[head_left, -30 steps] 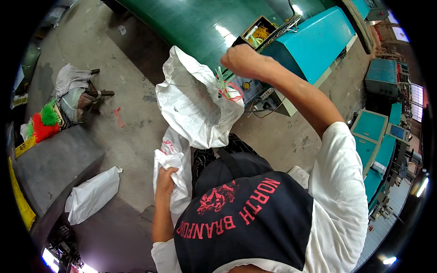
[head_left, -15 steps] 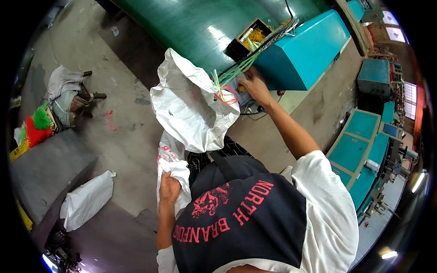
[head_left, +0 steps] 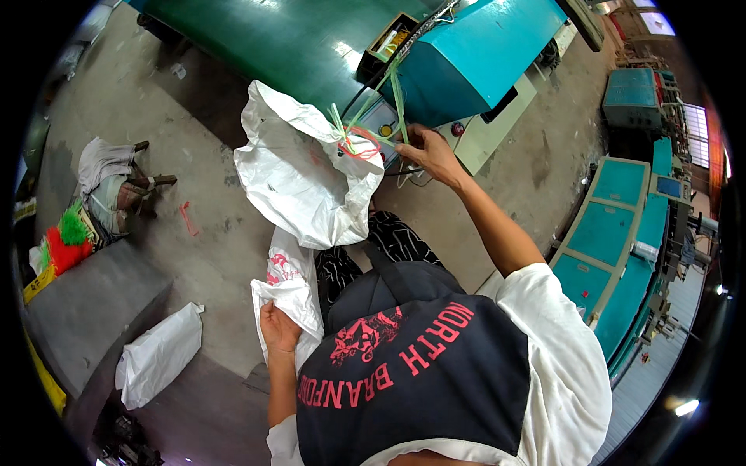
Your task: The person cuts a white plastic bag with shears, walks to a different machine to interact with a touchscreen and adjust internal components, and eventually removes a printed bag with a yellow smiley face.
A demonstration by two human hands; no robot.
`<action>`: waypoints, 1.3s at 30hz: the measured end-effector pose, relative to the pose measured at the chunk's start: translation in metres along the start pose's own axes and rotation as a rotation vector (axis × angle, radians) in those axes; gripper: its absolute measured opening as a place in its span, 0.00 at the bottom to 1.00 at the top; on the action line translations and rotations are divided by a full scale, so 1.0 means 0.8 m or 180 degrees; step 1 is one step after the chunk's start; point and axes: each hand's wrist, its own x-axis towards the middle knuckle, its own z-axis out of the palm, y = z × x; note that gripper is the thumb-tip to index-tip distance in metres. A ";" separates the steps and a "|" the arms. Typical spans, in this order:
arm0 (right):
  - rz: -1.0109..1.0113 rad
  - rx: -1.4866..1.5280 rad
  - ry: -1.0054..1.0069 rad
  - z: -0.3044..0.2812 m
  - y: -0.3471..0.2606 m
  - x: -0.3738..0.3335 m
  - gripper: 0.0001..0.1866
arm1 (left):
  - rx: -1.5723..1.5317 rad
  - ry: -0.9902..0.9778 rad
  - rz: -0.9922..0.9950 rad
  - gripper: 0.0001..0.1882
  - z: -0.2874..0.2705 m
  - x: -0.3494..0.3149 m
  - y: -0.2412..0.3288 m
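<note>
The left hand is closed on a printed bag; the right hand pinches green string beside an open sack, near the green surface's closest edge. Light, even tension should keep the strands untangled.

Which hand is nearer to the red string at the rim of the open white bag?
The right. The right hand is just right of the red string, pinching green strings; the left hand is farther, below and left, gripping another white bag.
</note>
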 end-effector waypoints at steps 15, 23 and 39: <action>-0.0202 0.1088 -0.1528 -0.041 -0.010 -0.074 0.15 | 0.0974 0.0830 0.0886 0.21 0.054 -0.002 -0.236; 0.0465 0.1500 -0.2091 -0.018 0.011 -0.072 0.16 | 0.0908 0.0440 0.0956 0.25 0.115 0.108 -0.270; -0.0346 0.1321 -0.1304 0.003 0.052 -0.071 0.07 | 0.0287 0.0015 0.1411 0.18 0.187 0.200 -0.252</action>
